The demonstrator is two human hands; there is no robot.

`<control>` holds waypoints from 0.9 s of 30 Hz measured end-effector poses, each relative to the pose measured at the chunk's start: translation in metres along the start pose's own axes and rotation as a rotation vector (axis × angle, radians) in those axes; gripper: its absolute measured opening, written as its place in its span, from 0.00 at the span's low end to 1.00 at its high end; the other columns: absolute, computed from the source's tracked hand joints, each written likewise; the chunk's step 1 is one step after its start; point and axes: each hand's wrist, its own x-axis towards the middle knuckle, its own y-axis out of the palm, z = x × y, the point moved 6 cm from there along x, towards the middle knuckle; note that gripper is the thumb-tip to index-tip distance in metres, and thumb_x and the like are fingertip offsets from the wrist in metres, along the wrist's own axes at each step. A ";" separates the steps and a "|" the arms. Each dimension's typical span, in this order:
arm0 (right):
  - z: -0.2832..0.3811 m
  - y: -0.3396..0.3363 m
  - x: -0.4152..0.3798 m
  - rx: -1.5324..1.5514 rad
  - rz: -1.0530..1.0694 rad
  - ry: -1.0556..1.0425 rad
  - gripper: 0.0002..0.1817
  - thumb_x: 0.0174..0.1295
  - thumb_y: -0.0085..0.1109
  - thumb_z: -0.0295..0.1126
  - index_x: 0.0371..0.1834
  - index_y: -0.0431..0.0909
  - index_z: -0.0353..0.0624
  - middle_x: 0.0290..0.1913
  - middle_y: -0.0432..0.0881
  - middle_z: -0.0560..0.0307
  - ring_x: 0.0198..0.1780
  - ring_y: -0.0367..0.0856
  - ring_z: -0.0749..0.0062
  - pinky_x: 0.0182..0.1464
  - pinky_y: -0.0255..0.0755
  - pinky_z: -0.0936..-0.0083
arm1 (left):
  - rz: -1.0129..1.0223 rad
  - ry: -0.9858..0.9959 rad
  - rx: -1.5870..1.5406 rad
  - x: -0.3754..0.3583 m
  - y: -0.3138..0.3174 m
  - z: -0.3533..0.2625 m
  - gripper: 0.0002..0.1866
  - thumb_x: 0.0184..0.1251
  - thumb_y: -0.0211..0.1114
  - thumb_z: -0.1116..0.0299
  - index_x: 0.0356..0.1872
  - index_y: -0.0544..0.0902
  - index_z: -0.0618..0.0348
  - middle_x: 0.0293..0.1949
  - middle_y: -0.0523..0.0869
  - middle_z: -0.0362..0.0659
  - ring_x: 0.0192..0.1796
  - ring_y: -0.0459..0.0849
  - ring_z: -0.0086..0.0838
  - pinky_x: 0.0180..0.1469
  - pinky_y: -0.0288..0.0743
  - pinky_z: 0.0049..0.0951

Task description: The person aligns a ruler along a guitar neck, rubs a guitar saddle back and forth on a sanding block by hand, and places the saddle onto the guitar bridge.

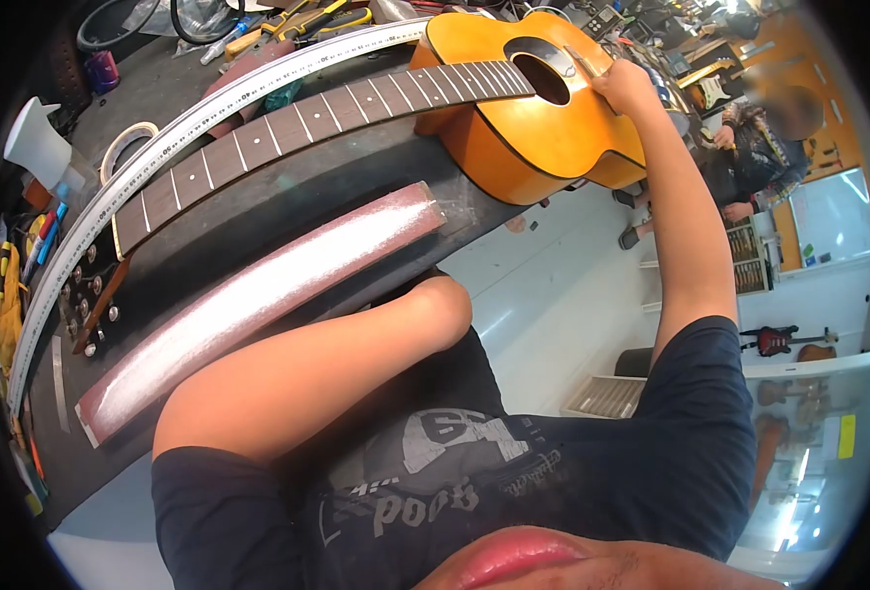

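An orange-topped acoustic guitar (538, 123) lies on the dark workbench, its bare fretboard (288, 128) running to the left with no strings showing. My right hand (628, 87) reaches to the guitar's top beside the soundhole, at the bridge (582, 65). Its fingers are curled, and what they hold, if anything, is too small to make out. My left hand (445, 303) is bent down at the bench's near edge, with its fingers hidden. Close to that arm lies a long sanding beam (258, 305), its reddish-brown face covered in white dust.
A long white ruler (199, 120) runs behind the neck. Farther back are a tape roll (128, 147), a white spray bottle (37, 143) and yellow-handled tools (322, 20). A person (764, 147) is beyond the guitar, and guitars hang (777, 341) at the right.
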 end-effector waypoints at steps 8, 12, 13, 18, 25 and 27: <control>0.050 -0.049 -0.070 0.335 -0.294 -0.235 0.15 0.75 0.61 0.40 0.50 0.85 0.38 0.41 0.90 0.38 0.46 0.90 0.41 0.52 0.82 0.55 | -0.097 0.069 -0.241 -0.038 -0.037 -0.005 0.11 0.65 0.72 0.73 0.45 0.98 0.60 0.44 0.98 0.54 0.49 0.97 0.51 0.51 0.91 0.48; 0.161 -0.092 -0.198 0.698 -0.248 -0.660 0.09 0.72 0.64 0.22 0.52 0.80 0.39 0.46 0.86 0.45 0.49 0.87 0.45 0.54 0.82 0.58 | -0.772 -0.022 -0.359 -0.169 -0.125 -0.018 0.08 0.67 0.66 0.76 0.42 0.90 0.67 0.41 0.93 0.57 0.45 0.93 0.57 0.50 0.89 0.51; 0.182 -0.097 -0.223 0.719 -0.288 -0.788 0.11 0.68 0.67 0.21 0.52 0.81 0.39 0.46 0.85 0.46 0.51 0.87 0.46 0.57 0.81 0.58 | -1.092 0.011 -0.358 -0.206 -0.131 -0.013 0.05 0.66 0.67 0.77 0.39 0.89 0.66 0.41 0.93 0.55 0.44 0.93 0.56 0.49 0.88 0.50; 0.258 -0.053 -0.270 0.815 -0.153 -0.961 0.12 0.66 0.68 0.22 0.52 0.84 0.40 0.50 0.83 0.51 0.56 0.82 0.48 0.60 0.80 0.57 | -1.375 -0.522 -0.218 -0.263 -0.093 0.032 0.11 0.66 0.72 0.80 0.48 0.89 0.64 0.46 0.91 0.52 0.51 0.90 0.52 0.56 0.85 0.45; 0.284 -0.034 -0.266 0.747 -0.208 -0.903 0.13 0.64 0.66 0.21 0.51 0.85 0.41 0.51 0.84 0.54 0.59 0.80 0.51 0.66 0.74 0.56 | -1.336 -0.632 -0.200 -0.224 -0.054 0.043 0.07 0.68 0.70 0.79 0.45 0.91 0.62 0.41 0.89 0.52 0.47 0.87 0.52 0.54 0.83 0.50; 0.284 -0.035 -0.267 0.743 -0.241 -0.917 0.13 0.63 0.66 0.21 0.51 0.85 0.41 0.50 0.84 0.53 0.59 0.80 0.50 0.66 0.75 0.56 | -1.310 -0.651 -0.181 -0.220 -0.057 0.043 0.06 0.68 0.70 0.79 0.43 0.90 0.62 0.39 0.88 0.52 0.47 0.87 0.53 0.54 0.83 0.51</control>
